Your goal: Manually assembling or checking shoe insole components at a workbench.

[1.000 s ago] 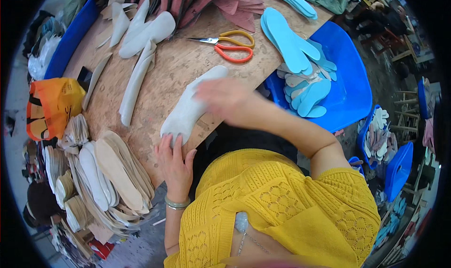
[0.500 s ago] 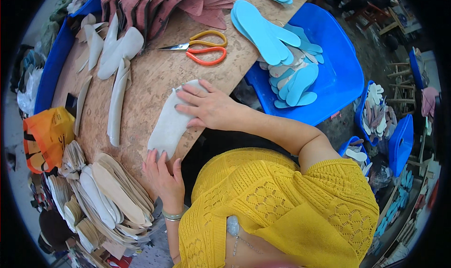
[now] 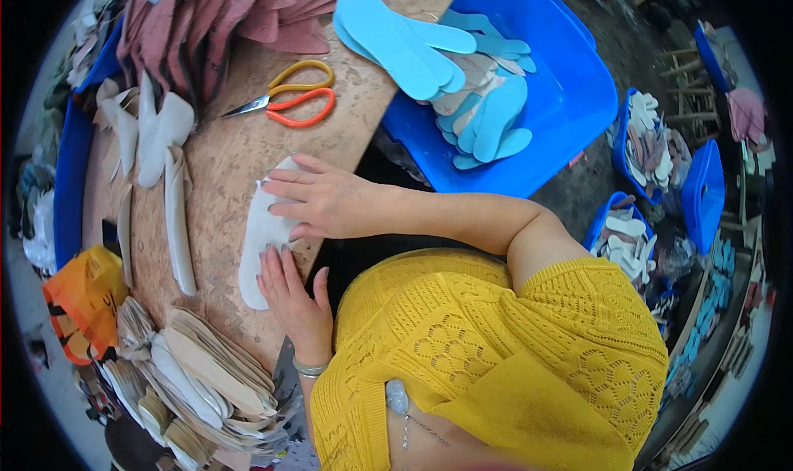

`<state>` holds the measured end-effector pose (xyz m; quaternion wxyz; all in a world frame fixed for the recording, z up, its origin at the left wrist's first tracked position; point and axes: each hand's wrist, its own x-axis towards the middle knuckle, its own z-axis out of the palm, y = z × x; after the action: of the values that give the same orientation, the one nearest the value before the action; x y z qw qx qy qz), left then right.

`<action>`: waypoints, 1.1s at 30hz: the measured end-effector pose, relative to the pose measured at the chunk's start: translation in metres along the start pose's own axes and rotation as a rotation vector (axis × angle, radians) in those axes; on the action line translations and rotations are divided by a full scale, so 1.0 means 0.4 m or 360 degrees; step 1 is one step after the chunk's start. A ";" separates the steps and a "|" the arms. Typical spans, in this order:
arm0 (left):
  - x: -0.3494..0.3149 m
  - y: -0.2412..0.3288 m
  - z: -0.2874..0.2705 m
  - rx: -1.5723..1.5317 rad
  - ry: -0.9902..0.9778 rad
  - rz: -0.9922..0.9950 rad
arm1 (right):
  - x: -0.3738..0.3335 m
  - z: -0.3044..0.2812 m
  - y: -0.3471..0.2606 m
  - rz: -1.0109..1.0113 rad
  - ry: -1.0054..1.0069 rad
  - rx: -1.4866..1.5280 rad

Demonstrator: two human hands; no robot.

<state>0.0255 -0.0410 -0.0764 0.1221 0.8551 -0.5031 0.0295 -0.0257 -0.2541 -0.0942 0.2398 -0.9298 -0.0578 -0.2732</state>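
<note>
A white insole-shaped piece [image 3: 258, 231] lies flat on the worktable [image 3: 219, 215], close to its edge. My right hand [image 3: 329, 200] rests across the far part of it, palm down, fingers stretched and a little spread. On the nearer part lie the fingertips of my left hand [image 3: 296, 300], fingers extended and thumb held apart. Neither hand is closed around anything. Farther up the table, scissors [image 3: 263, 104] with one yellow and one orange handle lie with their blades parted slightly. Light blue insoles [image 3: 396, 46] sit in a pile by the table's far right corner.
A blue bin [image 3: 562, 116] with blue and white insoles stands right of the table. Dusty-pink sheets [image 3: 206, 33] pile up at the back; curled pale offcuts [image 3: 178, 223] lie left. Stacked beige insoles [image 3: 219, 355] and an orange bag [image 3: 87, 302] sit at the near left.
My left hand has slid from the white piece's near end up onto its surface, closer to my right hand. The whole view has shifted, with table items appearing farther left.
</note>
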 end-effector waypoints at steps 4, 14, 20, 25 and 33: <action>0.000 -0.005 0.010 0.0113 -0.0017 0.0024 | -0.028 -0.143 0.004 -0.0024 0.0447 0.0159; 0.005 0.002 0.014 0.0169 -0.0016 0.0035 | -0.579 -0.455 0.623 0.2052 0.0099 -0.0636; -0.002 -0.001 0.013 0.0186 -0.0021 -0.0019 | -0.635 -0.313 0.572 0.2653 -0.0550 -0.0750; 0.002 0.001 0.014 0.0097 -0.0016 -0.0016 | -0.661 -0.213 0.529 0.2773 -0.0397 -0.0771; 0.000 -0.005 0.017 0.0079 0.0001 0.0007 | -0.636 -0.186 0.446 0.2673 -0.0664 -0.0629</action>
<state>0.0268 -0.0418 -0.0833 0.1010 0.8567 -0.5041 0.0424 -0.2337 -0.4403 -0.2499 0.1806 -0.7207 0.6492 0.1629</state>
